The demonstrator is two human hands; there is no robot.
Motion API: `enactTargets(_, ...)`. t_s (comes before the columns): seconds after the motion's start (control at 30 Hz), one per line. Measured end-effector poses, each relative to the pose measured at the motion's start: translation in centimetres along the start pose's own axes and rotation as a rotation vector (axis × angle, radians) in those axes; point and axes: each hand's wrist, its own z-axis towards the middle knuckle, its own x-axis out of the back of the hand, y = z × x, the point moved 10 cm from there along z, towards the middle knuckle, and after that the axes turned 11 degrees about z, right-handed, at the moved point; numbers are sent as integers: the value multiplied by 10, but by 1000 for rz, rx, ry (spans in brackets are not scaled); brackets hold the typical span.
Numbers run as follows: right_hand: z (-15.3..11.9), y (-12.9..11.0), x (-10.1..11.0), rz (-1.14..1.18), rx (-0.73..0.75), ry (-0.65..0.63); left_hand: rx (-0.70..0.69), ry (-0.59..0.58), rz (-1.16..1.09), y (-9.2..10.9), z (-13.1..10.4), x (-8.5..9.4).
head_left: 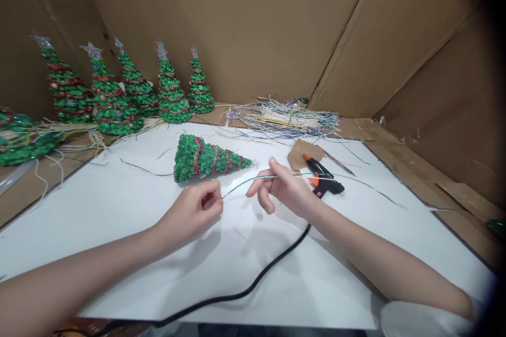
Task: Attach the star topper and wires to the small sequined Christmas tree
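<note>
Pinching one end of a thin green wire (241,185), the left hand (195,210) is curling closed over it, thumb and forefinger pressed together. The right hand (282,189) is holding the same wire further along, fingers loosely closed with the strand running across the forefinger; the wire is trailing on past the hot glue gun (322,178) toward the right side of the white bench (118,210).

Lying on its side just behind the left hand is a small green sequinned Christmas tree (205,159) wound with red trim, its tip pointing toward the glue gun. The glue gun, black with an orange trigger, is resting just behind the right hand, beside a scrap of cardboard (302,151); its black cord (253,284) is looping under the right wrist toward the near edge of the bench.

Standing well behind the lying tree, against the cardboard wall (253,21), is a row of finished trees (134,89) with star tops. A heap of coloured wires (288,118) is lying near that row.
</note>
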Motion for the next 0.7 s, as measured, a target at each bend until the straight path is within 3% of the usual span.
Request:
enactTargets(0.17,-29,4,-20,267,-10,-117,-60,36,63,6,1,6)
enactTargets(0.27,-39,1,-27,218,55,-127,-124,42,106,10,1,5)
enactTargets(0.37,-44,-16,-29,-149,296,-83,-216,10,141,16,-1,-1)
enactTargets(0.53,-58,-30,-56,-1246,807,78,-353,1,174,26,-7,-7)
enactTargets(0.6,-56,-26,-59,-1398,863,113,-371,16,181,27,-8,-7)
enactTargets(0.7,-41,-22,-47,-1358,732,126,-357,44,178,25,-7,-6)
